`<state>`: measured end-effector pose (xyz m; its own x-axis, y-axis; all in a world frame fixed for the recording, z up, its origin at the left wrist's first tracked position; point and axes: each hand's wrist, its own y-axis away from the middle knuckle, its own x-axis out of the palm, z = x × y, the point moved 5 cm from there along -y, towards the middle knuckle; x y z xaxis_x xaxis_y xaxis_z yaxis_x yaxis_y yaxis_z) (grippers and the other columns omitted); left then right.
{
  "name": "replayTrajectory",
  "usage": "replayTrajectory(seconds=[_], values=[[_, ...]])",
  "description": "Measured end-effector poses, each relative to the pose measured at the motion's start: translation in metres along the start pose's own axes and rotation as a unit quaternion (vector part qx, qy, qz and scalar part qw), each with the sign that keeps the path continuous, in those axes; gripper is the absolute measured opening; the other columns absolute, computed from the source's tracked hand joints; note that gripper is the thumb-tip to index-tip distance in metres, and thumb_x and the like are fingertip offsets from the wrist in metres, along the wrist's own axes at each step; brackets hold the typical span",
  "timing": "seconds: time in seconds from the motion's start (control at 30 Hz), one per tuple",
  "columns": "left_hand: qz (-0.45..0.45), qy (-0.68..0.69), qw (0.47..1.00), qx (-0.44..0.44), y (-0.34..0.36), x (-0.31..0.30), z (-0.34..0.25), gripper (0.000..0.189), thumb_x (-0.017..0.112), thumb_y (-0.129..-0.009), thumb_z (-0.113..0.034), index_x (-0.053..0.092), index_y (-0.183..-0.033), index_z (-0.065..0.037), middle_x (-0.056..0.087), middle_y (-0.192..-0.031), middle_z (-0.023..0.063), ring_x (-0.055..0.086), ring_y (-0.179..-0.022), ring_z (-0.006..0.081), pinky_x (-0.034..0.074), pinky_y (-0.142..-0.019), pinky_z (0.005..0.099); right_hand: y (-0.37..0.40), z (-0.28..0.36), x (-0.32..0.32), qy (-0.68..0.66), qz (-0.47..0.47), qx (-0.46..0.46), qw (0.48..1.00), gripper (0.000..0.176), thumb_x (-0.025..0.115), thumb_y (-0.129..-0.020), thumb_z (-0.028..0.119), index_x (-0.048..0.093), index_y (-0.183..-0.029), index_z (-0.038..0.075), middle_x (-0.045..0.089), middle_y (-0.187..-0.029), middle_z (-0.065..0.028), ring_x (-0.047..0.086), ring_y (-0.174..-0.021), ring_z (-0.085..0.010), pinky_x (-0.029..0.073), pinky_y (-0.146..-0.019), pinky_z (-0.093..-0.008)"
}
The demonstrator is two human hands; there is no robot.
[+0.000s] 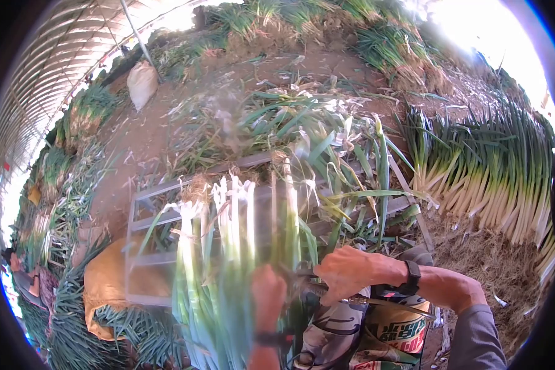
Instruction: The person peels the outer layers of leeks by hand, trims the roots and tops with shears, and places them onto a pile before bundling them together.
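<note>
Motion blurs my left hand (269,288), a closed shape at the upright green onions (291,213), whose white ends point away from me; its separate fingers do not show. My right hand (349,271), with a black watch at the wrist, is closed on a dark metal tool (306,271); the tool's kind is partly hidden by the hand. Left of my left hand, more green onions (233,222) lie side by side, white stems and roots outward, across a metal frame (157,190).
Trimmed leaves and peelings (308,117) heap beyond the frame. A thick row of green onions (487,166) lies to the right, and bundles (391,52) stand behind. A yellow sack (114,271) is on the left. A whitish sack (142,85) hangs by a pole.
</note>
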<state>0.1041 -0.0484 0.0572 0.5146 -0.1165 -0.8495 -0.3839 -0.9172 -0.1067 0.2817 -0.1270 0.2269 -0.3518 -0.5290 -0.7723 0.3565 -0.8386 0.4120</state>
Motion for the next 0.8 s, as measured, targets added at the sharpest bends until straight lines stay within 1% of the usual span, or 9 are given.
replayTrajectory(seconds=[0.13,0.23,0.33,0.43,0.53,0.63,0.73,0.8], values=[[-0.009,-0.002,1.0,0.0,0.002,0.006,0.006,0.03,0.065,-0.086,-0.02,0.064,-0.108,0.001,0.064,-0.101,0.0222,0.061,-0.096,0.0427,0.048,-0.083,0.0512,0.002,0.002,0.002,-0.016,-0.013,-0.03,0.999,0.047,0.072,-0.07,0.041,0.065,-0.078,-0.004,0.066,-0.071,-0.0232,0.066,-0.071,-0.0431,0.053,-0.062,-0.0486],[-0.001,0.027,0.999,-0.032,-0.001,0.005,0.003,0.031,0.066,-0.085,-0.02,0.064,-0.107,0.001,0.065,-0.102,0.0238,0.062,-0.096,0.0439,0.048,-0.084,0.0513,-0.004,-0.002,0.005,0.006,-0.013,-0.022,1.0,0.047,0.072,-0.07,0.043,0.065,-0.076,-0.004,0.065,-0.071,-0.023,0.067,-0.071,-0.0429,0.053,-0.063,-0.0492],[0.034,0.044,0.998,-0.043,-0.007,0.004,0.002,0.03,0.066,-0.083,-0.019,0.064,-0.105,0.001,0.066,-0.102,0.0251,0.062,-0.097,0.0445,0.049,-0.085,0.0513,-0.003,-0.003,0.001,0.015,-0.023,-0.003,1.0,0.048,0.072,-0.07,0.043,0.066,-0.077,-0.004,0.065,-0.069,-0.0234,0.067,-0.071,-0.0426,0.054,-0.063,-0.0487],[0.023,0.019,0.999,-0.042,-0.011,0.011,0.006,0.03,0.066,-0.083,-0.019,0.064,-0.105,0.001,0.066,-0.1,0.0251,0.063,-0.097,0.044,0.049,-0.086,0.0512,-0.003,-0.01,0.0,-0.005,-0.078,0.007,0.997,0.048,0.072,-0.069,0.042,0.066,-0.078,-0.005,0.064,-0.068,-0.0242,0.067,-0.071,-0.0427,0.054,-0.063,-0.0485],[0.052,-0.004,0.998,-0.041,-0.015,0.01,0.003,0.03,0.066,-0.082,-0.02,0.065,-0.104,0.0,0.067,-0.101,0.0244,0.064,-0.098,0.0433,0.05,-0.086,0.0513,-0.008,-0.02,0.002,-0.018,-0.092,0.027,0.995,0.048,0.072,-0.07,0.041,0.067,-0.079,-0.006,0.064,-0.067,-0.0239,0.067,-0.068,-0.0428,0.054,-0.062,-0.0483],[0.098,-0.007,0.993,-0.066,-0.018,0.001,-0.008,0.032,0.066,-0.081,-0.019,0.065,-0.106,0.0,0.068,-0.102,0.0229,0.064,-0.099,0.0424,0.051,-0.086,0.0515,-0.017,-0.029,0.003,-0.028,-0.102,0.055,0.993,0.047,0.071,-0.07,0.04,0.067,-0.079,-0.006,0.064,-0.065,-0.0234,0.066,-0.065,-0.0421,0.054,-0.061,-0.0484],[0.119,0.005,0.988,-0.099,-0.021,-0.003,-0.012,0.034,0.065,-0.081,-0.02,0.065,-0.109,0.0,0.068,-0.106,0.0225,0.064,-0.102,0.0422,0.05,-0.088,0.0514,-0.019,-0.029,-0.009,-0.026,-0.128,0.062,0.99,0.044,0.071,-0.069,0.038,0.068,-0.079,-0.005,0.063,-0.064,-0.0235,0.066,-0.063,-0.0419,0.053,-0.06,-0.0481],[0.116,-0.007,0.988,-0.104,-0.023,0.002,-0.009,0.036,0.064,-0.082,-0.021,0.066,-0.111,0.0,0.067,-0.11,0.0227,0.063,-0.105,0.0417,0.049,-0.091,0.0507,-0.028,-0.037,-0.009,-0.022,-0.12,0.082,0.989,0.043,0.071,-0.068,0.037,0.069,-0.079,-0.005,0.063,-0.063,-0.0239,0.065,-0.061,-0.0418,0.053,-0.059,-0.048]])
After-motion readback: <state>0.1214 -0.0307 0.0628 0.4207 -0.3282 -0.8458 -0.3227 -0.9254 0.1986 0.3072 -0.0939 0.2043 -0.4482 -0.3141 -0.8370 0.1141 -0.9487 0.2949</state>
